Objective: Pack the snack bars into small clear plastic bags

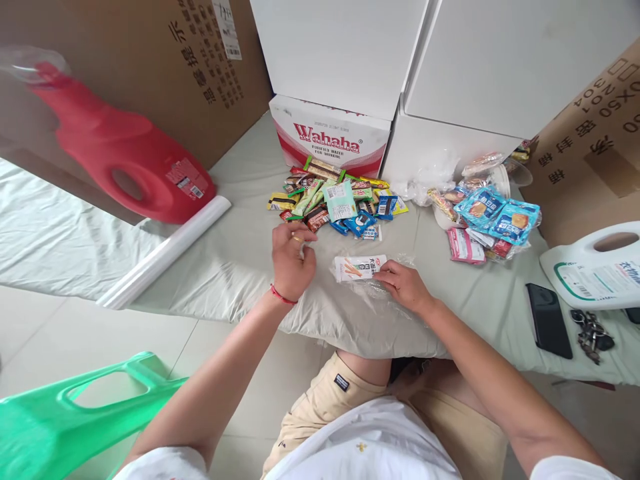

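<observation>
Green stool [75, 413] nearest, lower left.

Left hand [293, 261]: fingers curled in, thumb meeting fingertips, red cord at wrist. Cannot tell whether it pinches anything.

Right hand [406, 285]: spread flat and grasping nothing, with fingertips pressing on clear wrap [373, 288] just beside the snack packet [359, 267].

Packet lies flat on the sheet [225, 267], between the two hands. Judged light, with thin, crinkly, slippery film. The biscuit sticks pictured on it are probably brittle, so grip it by the sealed ends, not the middle. Its Chinese print is too small to read.

Beyond: snack pile [340, 200], then a carton [333, 137] reading "Wahaha, purified water for drinking".
</observation>
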{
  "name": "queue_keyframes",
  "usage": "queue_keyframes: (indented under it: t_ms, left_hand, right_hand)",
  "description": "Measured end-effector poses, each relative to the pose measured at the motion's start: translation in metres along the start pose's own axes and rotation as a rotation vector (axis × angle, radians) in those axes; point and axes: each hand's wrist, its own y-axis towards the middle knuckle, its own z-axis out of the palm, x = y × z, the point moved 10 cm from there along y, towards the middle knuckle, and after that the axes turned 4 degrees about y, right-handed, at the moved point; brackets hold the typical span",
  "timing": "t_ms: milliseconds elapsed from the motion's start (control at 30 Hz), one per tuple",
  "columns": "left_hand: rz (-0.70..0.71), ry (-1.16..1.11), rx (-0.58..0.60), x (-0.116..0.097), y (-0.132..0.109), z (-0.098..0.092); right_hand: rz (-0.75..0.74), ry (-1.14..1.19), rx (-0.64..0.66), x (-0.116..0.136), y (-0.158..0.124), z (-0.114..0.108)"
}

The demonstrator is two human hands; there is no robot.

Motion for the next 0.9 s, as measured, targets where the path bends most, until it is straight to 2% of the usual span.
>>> queue_keyframes:
  t_ms: [67,133,200,267,333,433,500,567,633,800,900]
  left_hand:
    - [0.219,-0.019,0.134,-0.054,0.003,0.004]
    - [0.395,-0.049,0.334,-0.097,0.002,0.019]
    - [0.469,-0.145,0.436,-0.117,0.007,0.031]
    - [0.38,-0.253,0.404,-0.105,0.023,0.041]
    - [0.163,-0.313,0.349,-0.066,0.041,0.056]
    - [-0.04,-0.313,0.521,-0.018,0.039,0.095]
    - [-0.115,-0.294,0.661,0.0,0.024,0.115]
    - [-0.157,-0.253,0.751,0.005,0.006,0.125]
    - [-0.172,-0.171,0.751,0.003,-0.006,0.127]
    - [-0.221,0.03,0.532,-0.007,-0.006,0.12]
    - [-0.303,0.102,0.511,0.007,-0.006,0.12]
  right_hand:
    - [-0.007,-0.051,0.022,0.003,0.001,0.001]
    - [-0.004,-0.097,0.052,0.006,0.002,0.001]
    - [0.012,-0.127,0.08,0.007,0.002,0.002]
    - [0.028,-0.139,0.109,0.007,0.002,0.005]
    - [0.042,-0.134,0.13,0.007,0.002,0.009]
    - [0.065,-0.119,0.133,0.005,0.002,0.012]
    - [0.078,-0.109,0.135,0.005,0.001,0.013]
    - [0.08,-0.097,0.145,0.005,0.001,0.014]
    - [0.08,-0.09,0.151,0.006,0.001,0.015]
    - [0.079,-0.093,0.13,0.003,0.001,0.018]
    - [0.066,-0.087,0.113,0.003,0.0,0.022]
